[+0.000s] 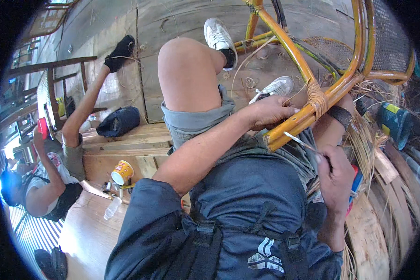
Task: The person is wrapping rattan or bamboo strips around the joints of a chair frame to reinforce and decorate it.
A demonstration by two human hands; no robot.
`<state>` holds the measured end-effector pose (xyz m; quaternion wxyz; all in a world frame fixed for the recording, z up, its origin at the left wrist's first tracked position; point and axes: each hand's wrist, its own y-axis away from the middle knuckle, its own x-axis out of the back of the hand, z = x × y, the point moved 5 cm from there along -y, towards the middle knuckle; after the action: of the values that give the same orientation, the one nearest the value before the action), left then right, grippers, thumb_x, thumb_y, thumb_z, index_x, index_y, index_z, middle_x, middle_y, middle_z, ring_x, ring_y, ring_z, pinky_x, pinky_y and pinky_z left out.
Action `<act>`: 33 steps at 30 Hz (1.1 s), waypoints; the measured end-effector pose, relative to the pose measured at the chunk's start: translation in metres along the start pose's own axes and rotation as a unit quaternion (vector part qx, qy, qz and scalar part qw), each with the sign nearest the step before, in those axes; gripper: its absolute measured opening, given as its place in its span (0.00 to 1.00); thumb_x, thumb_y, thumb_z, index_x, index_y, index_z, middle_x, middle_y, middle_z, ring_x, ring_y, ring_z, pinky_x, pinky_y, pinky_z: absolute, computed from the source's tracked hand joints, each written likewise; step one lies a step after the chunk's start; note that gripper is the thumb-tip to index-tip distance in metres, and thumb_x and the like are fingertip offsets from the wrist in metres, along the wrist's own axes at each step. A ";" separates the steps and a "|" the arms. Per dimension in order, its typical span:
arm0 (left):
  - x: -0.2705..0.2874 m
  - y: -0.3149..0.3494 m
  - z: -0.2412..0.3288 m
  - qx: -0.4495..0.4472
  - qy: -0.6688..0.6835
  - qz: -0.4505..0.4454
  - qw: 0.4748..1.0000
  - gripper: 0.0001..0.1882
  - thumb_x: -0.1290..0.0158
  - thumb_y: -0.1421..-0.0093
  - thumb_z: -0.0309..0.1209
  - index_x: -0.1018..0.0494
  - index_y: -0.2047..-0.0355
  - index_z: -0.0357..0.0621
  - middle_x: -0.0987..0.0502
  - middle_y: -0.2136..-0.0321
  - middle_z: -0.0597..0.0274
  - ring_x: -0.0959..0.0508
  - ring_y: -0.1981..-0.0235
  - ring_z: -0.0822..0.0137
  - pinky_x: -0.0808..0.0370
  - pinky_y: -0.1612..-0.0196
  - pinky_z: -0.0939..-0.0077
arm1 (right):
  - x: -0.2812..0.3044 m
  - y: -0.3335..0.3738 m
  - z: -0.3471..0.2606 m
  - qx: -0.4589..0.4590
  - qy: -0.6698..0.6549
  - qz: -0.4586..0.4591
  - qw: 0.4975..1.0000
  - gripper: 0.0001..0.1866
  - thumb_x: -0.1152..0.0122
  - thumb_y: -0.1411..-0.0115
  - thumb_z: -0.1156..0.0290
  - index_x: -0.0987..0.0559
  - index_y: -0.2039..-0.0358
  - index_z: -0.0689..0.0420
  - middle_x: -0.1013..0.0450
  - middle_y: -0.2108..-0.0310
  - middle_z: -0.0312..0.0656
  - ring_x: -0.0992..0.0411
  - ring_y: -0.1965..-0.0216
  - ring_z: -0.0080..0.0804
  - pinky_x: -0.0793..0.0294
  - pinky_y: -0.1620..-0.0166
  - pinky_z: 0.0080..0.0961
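Observation:
A rattan chair frame (331,95) of glossy yellow-brown poles leans across my lap, its paired pole ends pointing at my waist. Thin rattan strip binding (318,100) is wound round the poles near those ends. My left hand (271,112) is closed at the left side of the poles, just below the binding; its fingertips are partly hidden behind them. Between the thumb and fingers of my right hand (336,175) is a slim metal awl (304,143). Its pale tip lies at the underside of the pole ends.
Loose rattan strips (359,140) and split wood (366,224) lie on the right, near a dark green container (393,123). At left are a yellow paper cup (122,172), a plastic bottle (112,208), a dark bag (118,122) and another seated person (51,182).

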<state>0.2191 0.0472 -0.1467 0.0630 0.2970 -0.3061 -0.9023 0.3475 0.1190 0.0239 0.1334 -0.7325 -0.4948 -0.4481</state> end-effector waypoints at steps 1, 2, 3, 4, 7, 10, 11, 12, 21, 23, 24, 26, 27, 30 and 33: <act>0.001 -0.004 -0.003 -0.002 0.007 -0.004 1.000 0.16 0.48 0.38 0.39 0.28 0.59 0.37 0.24 0.69 0.65 0.26 0.71 0.77 0.26 0.69 0.80 | -0.003 -0.008 -0.010 0.014 0.007 -0.027 1.000 0.05 0.43 0.46 0.75 0.26 0.67 0.57 0.30 0.72 0.45 0.29 0.69 0.43 0.30 0.66 0.31; 0.002 -0.007 -0.007 -0.001 0.011 -0.008 1.000 0.17 0.47 0.38 0.38 0.28 0.58 0.36 0.24 0.69 0.64 0.26 0.71 0.77 0.26 0.69 0.80 | -0.003 -0.013 -0.018 0.030 0.033 -0.031 0.999 0.05 0.43 0.45 0.75 0.26 0.66 0.57 0.30 0.72 0.45 0.29 0.69 0.43 0.30 0.66 0.32; 0.004 -0.010 -0.009 -0.004 0.004 -0.010 1.000 0.17 0.47 0.38 0.38 0.28 0.57 0.37 0.24 0.69 0.65 0.25 0.71 0.77 0.25 0.68 0.80 | -0.003 -0.017 -0.023 0.037 0.055 -0.045 0.997 0.05 0.43 0.45 0.75 0.26 0.66 0.56 0.30 0.72 0.45 0.29 0.69 0.44 0.30 0.66 0.33; 0.005 -0.013 -0.011 -0.004 -0.005 -0.015 1.000 0.17 0.47 0.38 0.38 0.28 0.57 0.37 0.24 0.69 0.65 0.25 0.71 0.77 0.25 0.68 0.80 | -0.004 -0.020 -0.026 0.042 0.068 -0.054 0.995 0.05 0.43 0.45 0.75 0.26 0.66 0.56 0.30 0.72 0.44 0.29 0.68 0.44 0.30 0.66 0.34; 0.005 -0.018 -0.014 -0.016 0.008 -0.028 0.999 0.16 0.47 0.38 0.37 0.28 0.55 0.38 0.23 0.68 0.65 0.24 0.70 0.77 0.24 0.67 0.81 | -0.008 -0.024 -0.034 0.082 0.142 -0.077 0.983 0.06 0.43 0.45 0.74 0.26 0.65 0.56 0.31 0.71 0.44 0.28 0.68 0.43 0.30 0.66 0.34; 0.003 -0.019 -0.014 -0.039 0.038 -0.046 0.997 0.16 0.48 0.38 0.36 0.29 0.54 0.39 0.23 0.67 0.66 0.24 0.69 0.77 0.24 0.65 0.81 | -0.008 -0.024 -0.035 0.086 0.154 -0.078 0.981 0.06 0.44 0.45 0.76 0.26 0.65 0.56 0.30 0.68 0.44 0.28 0.67 0.44 0.29 0.65 0.34; 0.002 -0.019 -0.014 -0.049 0.047 -0.053 0.996 0.16 0.48 0.38 0.36 0.29 0.53 0.40 0.23 0.67 0.66 0.24 0.69 0.77 0.24 0.65 0.81 | -0.007 -0.024 -0.035 0.092 0.158 -0.068 0.981 0.07 0.44 0.45 0.76 0.26 0.65 0.56 0.30 0.68 0.44 0.28 0.67 0.44 0.28 0.65 0.34; 0.003 -0.020 -0.015 -0.034 0.036 -0.049 0.998 0.16 0.48 0.38 0.36 0.29 0.53 0.40 0.23 0.66 0.66 0.24 0.69 0.77 0.24 0.65 0.81 | -0.007 -0.024 -0.036 0.095 0.158 -0.063 0.981 0.07 0.44 0.46 0.76 0.26 0.64 0.56 0.30 0.67 0.44 0.28 0.66 0.44 0.28 0.64 0.34; 0.003 -0.020 -0.015 -0.002 0.007 -0.037 0.999 0.17 0.47 0.39 0.38 0.28 0.53 0.43 0.22 0.68 0.68 0.24 0.72 0.79 0.24 0.69 0.82 | -0.005 -0.025 -0.042 0.125 0.181 -0.045 0.975 0.09 0.43 0.48 0.78 0.26 0.65 0.56 0.30 0.65 0.44 0.28 0.63 0.44 0.28 0.62 0.34; 0.003 -0.017 -0.012 -0.009 0.020 -0.039 0.999 0.17 0.47 0.39 0.38 0.28 0.53 0.43 0.22 0.69 0.68 0.24 0.72 0.79 0.24 0.69 0.82 | -0.006 -0.026 -0.041 0.120 0.176 -0.036 0.976 0.09 0.43 0.48 0.77 0.26 0.65 0.56 0.30 0.65 0.44 0.28 0.62 0.44 0.28 0.62 0.33; 0.003 -0.016 -0.012 -0.006 0.024 -0.040 0.999 0.17 0.47 0.39 0.38 0.28 0.53 0.43 0.22 0.69 0.68 0.24 0.72 0.79 0.25 0.69 0.82 | -0.006 -0.026 -0.041 0.122 0.172 -0.039 0.977 0.08 0.44 0.48 0.77 0.26 0.65 0.56 0.30 0.64 0.44 0.28 0.62 0.44 0.28 0.62 0.33; 0.002 -0.013 -0.011 -0.012 0.049 -0.045 0.998 0.16 0.47 0.39 0.38 0.28 0.54 0.42 0.23 0.70 0.68 0.24 0.73 0.78 0.24 0.70 0.81 | -0.009 -0.027 -0.039 0.119 0.165 -0.046 0.978 0.08 0.44 0.48 0.77 0.26 0.66 0.56 0.30 0.65 0.44 0.29 0.62 0.43 0.28 0.62 0.33; 0.001 -0.012 -0.010 -0.028 0.068 -0.055 0.996 0.16 0.47 0.39 0.38 0.28 0.54 0.42 0.23 0.70 0.68 0.24 0.73 0.77 0.24 0.70 0.81 | -0.009 -0.027 -0.038 0.113 0.161 -0.051 0.979 0.07 0.44 0.47 0.77 0.26 0.66 0.56 0.30 0.65 0.44 0.29 0.62 0.43 0.28 0.62 0.33; 0.001 -0.013 -0.012 -0.020 0.074 -0.035 0.996 0.16 0.47 0.40 0.40 0.27 0.58 0.43 0.27 0.78 0.69 0.31 0.82 0.78 0.34 0.82 0.82 | 0.002 -0.024 -0.031 0.075 0.118 -0.060 0.988 0.06 0.44 0.46 0.76 0.26 0.66 0.58 0.29 0.67 0.44 0.28 0.64 0.42 0.28 0.62 0.31; 0.005 -0.015 -0.009 -0.040 -0.016 -0.017 0.999 0.16 0.48 0.40 0.40 0.28 0.56 0.42 0.26 0.74 0.67 0.30 0.81 0.78 0.34 0.82 0.82 | 0.039 -0.012 0.003 -0.080 0.041 0.042 0.995 0.07 0.44 0.45 0.75 0.26 0.64 0.60 0.28 0.70 0.46 0.28 0.66 0.40 0.29 0.62 0.29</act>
<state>0.2210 0.0533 -0.1640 0.0546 0.2845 -0.2661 -0.9194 0.3432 0.1505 0.0500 0.1138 -0.7421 -0.4201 -0.5098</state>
